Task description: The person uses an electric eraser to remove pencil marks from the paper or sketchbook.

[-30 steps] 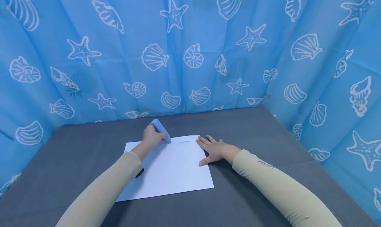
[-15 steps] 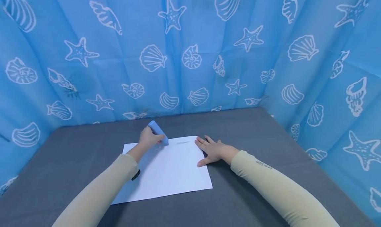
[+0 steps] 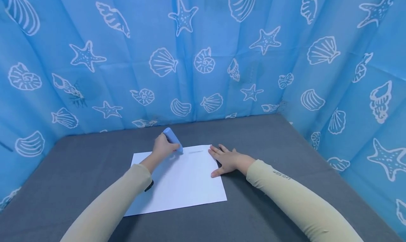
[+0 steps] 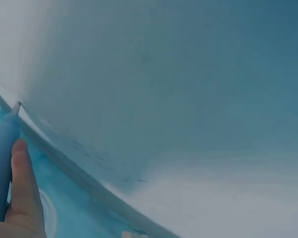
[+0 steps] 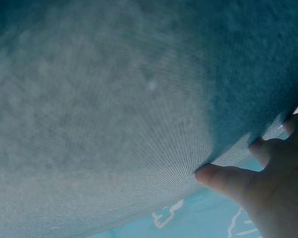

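Observation:
My left hand (image 3: 162, 147) grips a thick light-blue pen-shaped tool (image 3: 172, 137) that narrows to a thin tip. It leans away to the left, its tip down at the top edge of a white paper sheet (image 3: 184, 185). In the left wrist view the tool (image 4: 1, 161) shows beside a finger, its dark tip at the paper (image 4: 228, 203). A faint grey streak (image 3: 196, 151) lies near the sheet's top edge, right of the tip. My right hand (image 3: 228, 161) lies with spread fingers on the sheet's upper right edge; the right wrist view shows this hand (image 5: 278, 183) from the side.
The sheet lies on a table with a dark grey cloth (image 3: 260, 140). Behind and to the right hangs a blue curtain (image 3: 203, 30) with white shells and starfish. A dark band (image 3: 149, 185) shows at the left wrist.
My left hand with the blue tool shifts slightly left along the paper's top edge, then back to the right. The right hand stays in place on the sheet.

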`<state>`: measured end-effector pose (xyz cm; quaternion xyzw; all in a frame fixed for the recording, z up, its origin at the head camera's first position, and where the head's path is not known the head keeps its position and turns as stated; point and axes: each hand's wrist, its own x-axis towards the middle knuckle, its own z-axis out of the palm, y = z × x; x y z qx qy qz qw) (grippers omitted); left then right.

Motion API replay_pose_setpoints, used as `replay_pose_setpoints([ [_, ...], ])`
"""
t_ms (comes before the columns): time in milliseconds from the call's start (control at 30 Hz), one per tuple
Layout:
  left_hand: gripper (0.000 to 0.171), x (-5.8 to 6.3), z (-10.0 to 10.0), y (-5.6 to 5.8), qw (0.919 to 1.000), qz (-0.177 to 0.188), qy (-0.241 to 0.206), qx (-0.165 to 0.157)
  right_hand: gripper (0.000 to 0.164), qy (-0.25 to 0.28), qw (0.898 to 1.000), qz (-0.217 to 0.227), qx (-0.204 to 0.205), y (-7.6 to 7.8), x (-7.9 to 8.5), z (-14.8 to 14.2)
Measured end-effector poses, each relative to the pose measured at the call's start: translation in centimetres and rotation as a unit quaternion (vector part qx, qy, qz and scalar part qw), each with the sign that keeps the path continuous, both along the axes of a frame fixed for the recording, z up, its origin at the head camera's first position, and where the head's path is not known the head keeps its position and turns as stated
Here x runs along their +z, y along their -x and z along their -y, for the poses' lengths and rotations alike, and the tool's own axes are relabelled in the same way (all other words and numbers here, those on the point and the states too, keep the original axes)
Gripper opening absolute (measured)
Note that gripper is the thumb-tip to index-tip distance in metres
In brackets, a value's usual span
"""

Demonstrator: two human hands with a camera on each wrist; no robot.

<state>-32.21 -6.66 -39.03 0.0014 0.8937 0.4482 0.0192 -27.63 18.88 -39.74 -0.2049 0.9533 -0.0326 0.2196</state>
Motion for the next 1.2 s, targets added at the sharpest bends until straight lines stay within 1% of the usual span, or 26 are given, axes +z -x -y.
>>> replay_pose_setpoints([
  [100,0.049,-0.2,0.1,0.1,0.9998,-0.002,-0.006,0.019,0.103,0.001,1.0,-0.002,0.003,0.2,-0.4,0.1],
  [133,0.048,-0.2,0.2,0.1,0.9998,-0.002,-0.005,0.02,0.104,0.0,1.0,-0.002,0.003,0.2,-0.5,0.1],
  [200,0.049,-0.2,0.1,0.0,0.9999,-0.002,0.002,0.013,0.104,0.001,1.0,-0.003,0.003,0.2,-0.4,0.1],
  [267,0.051,-0.1,0.0,-0.1,1.0,-0.001,-0.003,0.004,0.104,-0.007,1.0,-0.003,0.0,0.3,-0.3,0.2],
  [333,0.052,0.0,-0.1,-0.1,0.9999,0.004,-0.013,0.005,0.103,-0.009,1.0,-0.003,0.0,0.2,-0.1,0.3],
  [433,0.053,0.3,-0.2,-0.1,0.9998,0.012,-0.016,0.01,0.103,-0.006,1.0,-0.001,0.004,0.2,0.1,0.4],
  [533,0.054,0.7,-0.4,-0.1,0.9997,0.024,-0.009,0.001,0.103,0.0,1.0,-0.004,0.008,0.2,0.1,0.5],
  [667,0.061,1.2,-0.4,-0.1,0.9986,0.046,-0.026,-0.007,0.104,-0.011,1.0,-0.004,0.002,0.3,0.0,0.4],
  [767,0.062,1.0,-0.5,-0.2,0.9974,0.059,-0.042,-0.002,0.104,-0.012,1.0,-0.003,-0.002,0.2,0.0,0.2],
  [900,0.058,0.5,-0.5,-0.2,0.9964,0.068,-0.05,0.007,0.104,-0.001,1.0,-0.001,0.002,0.1,0.0,0.0],
  [1000,0.054,0.1,-0.6,-0.1,0.9966,0.064,-0.049,0.014,0.103,0.003,1.0,0.0,0.003,0.1,-0.2,-0.1],
  [1200,0.049,0.0,-1.0,0.3,0.9986,0.038,-0.034,0.015,0.104,0.001,1.0,0.0,-0.001,0.3,-0.3,-0.3],
])
